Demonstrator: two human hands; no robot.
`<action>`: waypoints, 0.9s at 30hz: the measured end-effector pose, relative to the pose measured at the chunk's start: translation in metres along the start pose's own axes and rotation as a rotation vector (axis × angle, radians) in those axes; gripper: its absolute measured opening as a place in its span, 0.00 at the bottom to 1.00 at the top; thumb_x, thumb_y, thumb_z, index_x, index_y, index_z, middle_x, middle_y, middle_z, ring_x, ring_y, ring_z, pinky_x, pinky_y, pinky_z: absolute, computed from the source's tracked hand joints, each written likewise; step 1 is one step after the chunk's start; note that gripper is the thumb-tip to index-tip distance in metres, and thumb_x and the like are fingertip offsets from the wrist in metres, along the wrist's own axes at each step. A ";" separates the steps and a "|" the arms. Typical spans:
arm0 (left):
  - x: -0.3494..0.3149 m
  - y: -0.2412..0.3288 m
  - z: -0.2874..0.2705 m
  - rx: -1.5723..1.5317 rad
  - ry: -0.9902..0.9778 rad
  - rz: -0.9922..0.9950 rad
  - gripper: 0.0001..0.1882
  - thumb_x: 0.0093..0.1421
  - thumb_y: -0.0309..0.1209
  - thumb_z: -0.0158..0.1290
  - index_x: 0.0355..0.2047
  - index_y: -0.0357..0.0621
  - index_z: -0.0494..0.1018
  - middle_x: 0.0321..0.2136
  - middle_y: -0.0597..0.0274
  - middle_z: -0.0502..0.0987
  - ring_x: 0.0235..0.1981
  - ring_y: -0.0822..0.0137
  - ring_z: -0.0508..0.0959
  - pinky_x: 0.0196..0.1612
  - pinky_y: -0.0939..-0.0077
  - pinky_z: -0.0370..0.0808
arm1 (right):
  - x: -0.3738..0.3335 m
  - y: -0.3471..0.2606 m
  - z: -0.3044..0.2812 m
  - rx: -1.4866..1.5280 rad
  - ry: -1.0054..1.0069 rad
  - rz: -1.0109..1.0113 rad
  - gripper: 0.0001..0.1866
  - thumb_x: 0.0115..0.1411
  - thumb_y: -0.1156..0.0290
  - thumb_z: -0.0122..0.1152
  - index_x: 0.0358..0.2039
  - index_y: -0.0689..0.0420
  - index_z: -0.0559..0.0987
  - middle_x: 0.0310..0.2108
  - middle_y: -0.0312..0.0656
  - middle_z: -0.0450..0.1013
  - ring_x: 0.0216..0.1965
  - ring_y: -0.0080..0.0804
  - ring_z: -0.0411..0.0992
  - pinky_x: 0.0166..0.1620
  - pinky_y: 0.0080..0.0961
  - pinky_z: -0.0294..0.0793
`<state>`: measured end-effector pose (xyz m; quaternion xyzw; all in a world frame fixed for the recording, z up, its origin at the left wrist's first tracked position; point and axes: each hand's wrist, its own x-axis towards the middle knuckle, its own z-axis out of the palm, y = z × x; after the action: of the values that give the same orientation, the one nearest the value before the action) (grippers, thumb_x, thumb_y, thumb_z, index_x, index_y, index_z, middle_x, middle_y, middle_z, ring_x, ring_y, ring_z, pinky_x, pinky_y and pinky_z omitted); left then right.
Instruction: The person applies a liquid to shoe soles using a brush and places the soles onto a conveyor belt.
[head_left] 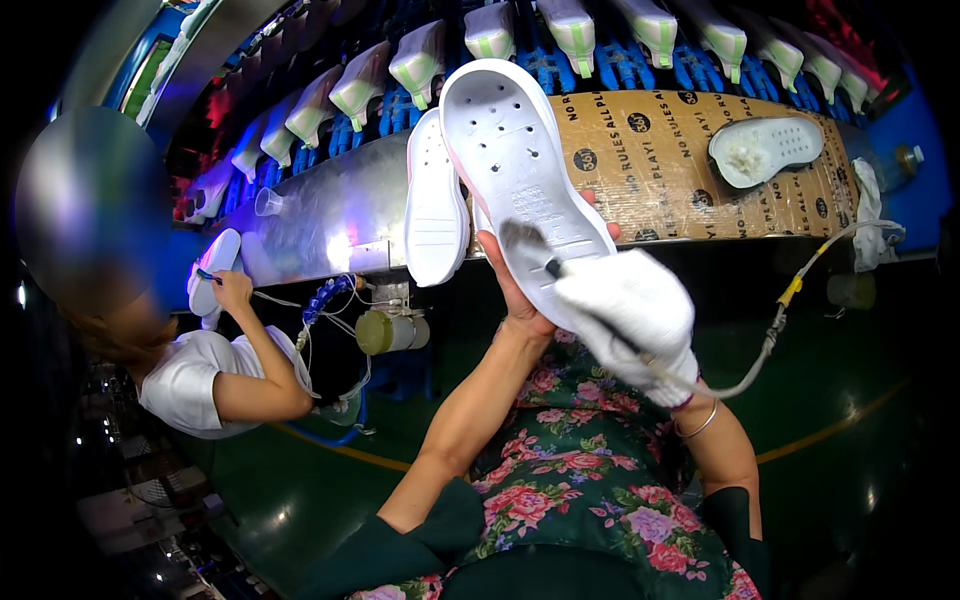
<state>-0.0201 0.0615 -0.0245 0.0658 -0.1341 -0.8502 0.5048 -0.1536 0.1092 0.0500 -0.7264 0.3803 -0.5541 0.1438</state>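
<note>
A white shoe sole (492, 130) with small holes toward its far end rests in my bare left hand (512, 292), the fingers and thumb wrapped round its edges from below. My right hand (635, 318), in a white knitted glove, is closed round a brush with a thin hose running from its back end. The dark bristles of the brush (524, 241) touch the inner face of the sole near its middle. Just left of this sole, another white sole (436, 215) lies at the front edge of the metal bench (335, 205). The glove hides part of the sole's near end.
Brown cardboard (640, 190) covers the bench's right part, bearing a white sole (790, 142) with a fluffy white lump. Shoe uppers on lasts (416, 62) line the back. At left, a co-worker (215, 375) brushes another sole (213, 268). A pale hose (775, 325) loops at right.
</note>
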 end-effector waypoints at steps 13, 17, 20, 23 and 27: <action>0.010 0.010 0.001 -0.157 -0.177 -0.039 0.55 0.50 0.74 0.44 0.66 0.48 0.49 0.59 0.50 0.62 0.52 0.36 0.68 0.46 0.33 0.73 | -0.001 -0.004 -0.010 0.286 -0.179 0.148 0.12 0.47 0.78 0.69 0.35 0.57 0.83 0.34 0.41 0.79 0.34 0.39 0.78 0.37 0.28 0.76; 0.011 0.019 0.005 -0.130 -0.139 -0.102 0.53 0.50 0.73 0.46 0.67 0.55 0.48 0.61 0.50 0.59 0.52 0.35 0.66 0.46 0.32 0.72 | -0.005 0.001 -0.008 0.112 -0.086 0.091 0.14 0.45 0.79 0.71 0.34 0.56 0.82 0.33 0.41 0.79 0.32 0.38 0.78 0.36 0.29 0.76; 0.011 0.024 0.006 -0.170 -0.142 -0.149 0.55 0.49 0.74 0.46 0.68 0.55 0.46 0.62 0.48 0.59 0.48 0.34 0.70 0.48 0.34 0.72 | -0.010 -0.006 -0.002 0.217 -0.178 0.004 0.15 0.43 0.80 0.72 0.34 0.56 0.82 0.32 0.42 0.79 0.32 0.37 0.77 0.35 0.28 0.75; 0.012 0.034 0.003 0.048 -0.169 -0.158 0.58 0.47 0.74 0.48 0.68 0.50 0.45 0.63 0.43 0.57 0.46 0.32 0.71 0.46 0.36 0.74 | -0.006 0.000 -0.012 0.387 -0.164 0.192 0.12 0.47 0.78 0.70 0.35 0.57 0.82 0.32 0.43 0.79 0.32 0.37 0.78 0.37 0.27 0.76; 0.023 0.039 0.001 0.070 -0.268 -0.237 0.59 0.47 0.74 0.47 0.68 0.48 0.46 0.62 0.39 0.57 0.46 0.37 0.73 0.42 0.47 0.76 | -0.010 -0.001 -0.006 0.094 -0.149 0.024 0.13 0.46 0.79 0.70 0.35 0.57 0.82 0.32 0.42 0.79 0.31 0.39 0.77 0.36 0.29 0.76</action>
<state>0.0012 0.0234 -0.0120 -0.0150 -0.2211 -0.8997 0.3761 -0.1597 0.1180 0.0460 -0.7535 0.3506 -0.5141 0.2123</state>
